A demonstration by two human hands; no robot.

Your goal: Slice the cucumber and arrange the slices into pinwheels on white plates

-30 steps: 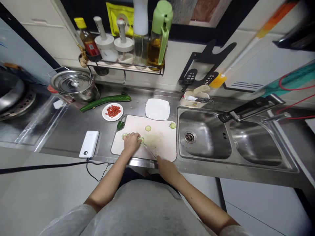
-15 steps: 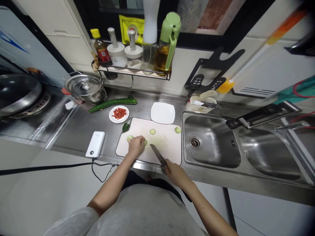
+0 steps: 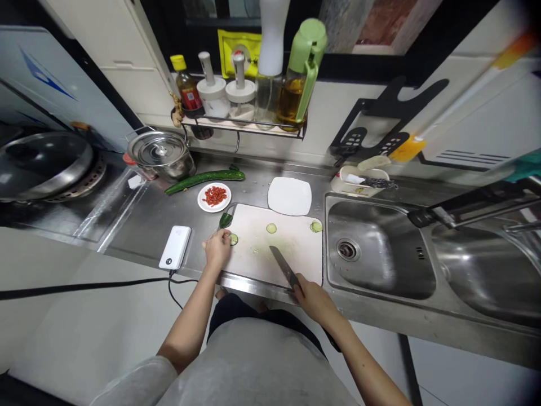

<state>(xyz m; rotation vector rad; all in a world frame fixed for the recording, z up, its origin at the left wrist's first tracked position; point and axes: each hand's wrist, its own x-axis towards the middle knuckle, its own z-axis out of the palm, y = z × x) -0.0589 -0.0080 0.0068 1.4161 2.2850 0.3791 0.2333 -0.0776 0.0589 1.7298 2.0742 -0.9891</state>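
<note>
My right hand (image 3: 310, 294) grips a kitchen knife (image 3: 282, 264), its blade angled up and left over the pale cutting board (image 3: 253, 268). My left hand (image 3: 217, 250) is at the board's left edge, fingers bent and close together. A cucumber slice (image 3: 234, 239) touches or nearly touches its fingertips; the fingers partly hide what they grip. Farther right, one round cucumber slice (image 3: 271, 228) lies on the board. A few overlapping cucumber slices (image 3: 315, 226) sit at the upper right corner. A dark green piece (image 3: 225, 220) rests near the board's handle.
Behind the board stand a plate of chopped red pieces (image 3: 215, 196), a whole cucumber (image 3: 205, 181) and a white square plate (image 3: 289, 195). A lidded steel pot (image 3: 163, 155) is at the back left. A white power bank (image 3: 175, 247) lies left; the sink (image 3: 376, 248) is right.
My left hand has moved left across the board, and the cucumber slice at its fingertips no longer shows in mid-board. The knife keeps about the same place. The camera view has shifted slightly.
</note>
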